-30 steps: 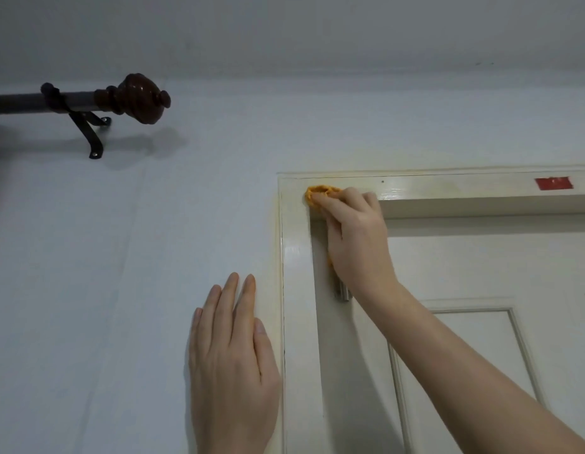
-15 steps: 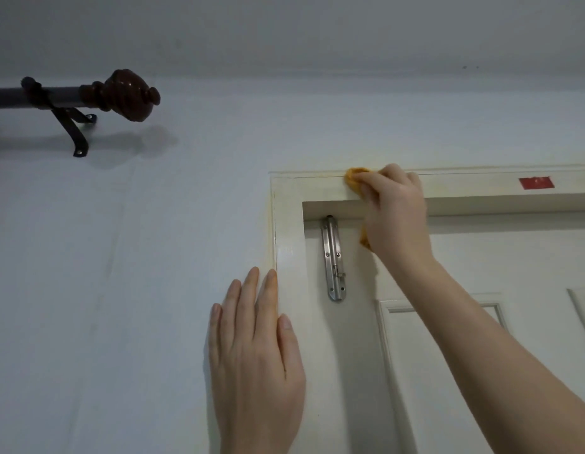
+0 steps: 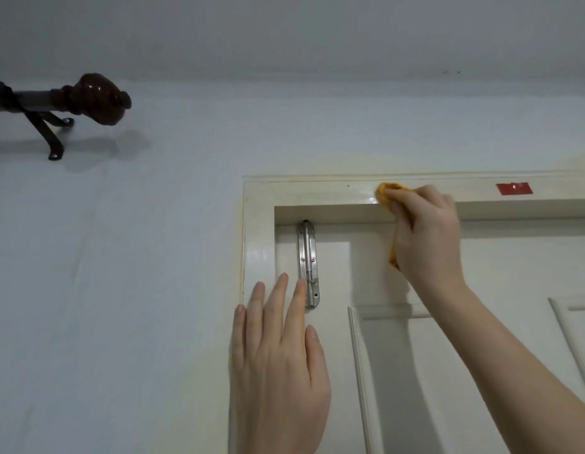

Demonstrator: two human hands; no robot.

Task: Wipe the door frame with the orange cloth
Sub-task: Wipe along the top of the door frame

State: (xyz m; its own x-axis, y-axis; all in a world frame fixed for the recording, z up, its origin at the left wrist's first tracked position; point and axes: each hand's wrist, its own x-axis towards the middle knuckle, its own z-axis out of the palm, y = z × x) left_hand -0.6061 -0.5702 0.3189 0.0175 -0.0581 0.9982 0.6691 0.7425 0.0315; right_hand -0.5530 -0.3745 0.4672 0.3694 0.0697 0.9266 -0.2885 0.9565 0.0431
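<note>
The cream door frame (image 3: 304,191) runs across the top of a white door (image 3: 481,273). My right hand (image 3: 425,234) grips the orange cloth (image 3: 384,193) and presses it against the frame's top rail, right of the corner. Most of the cloth is hidden under the hand; a strip hangs below the palm. My left hand (image 3: 278,362) lies flat with straight fingers on the frame's left upright and the door's edge, holding nothing.
A steel slide bolt (image 3: 308,263) is mounted on the door just above my left fingertips. A red sticker (image 3: 513,189) sits on the top rail to the right. A curtain rod with a dark wooden finial (image 3: 97,99) juts from the wall at upper left.
My right hand has slid the cloth rightwards along the top rail, away from the corner. My left hand has shifted right from the wall onto the frame's upright.
</note>
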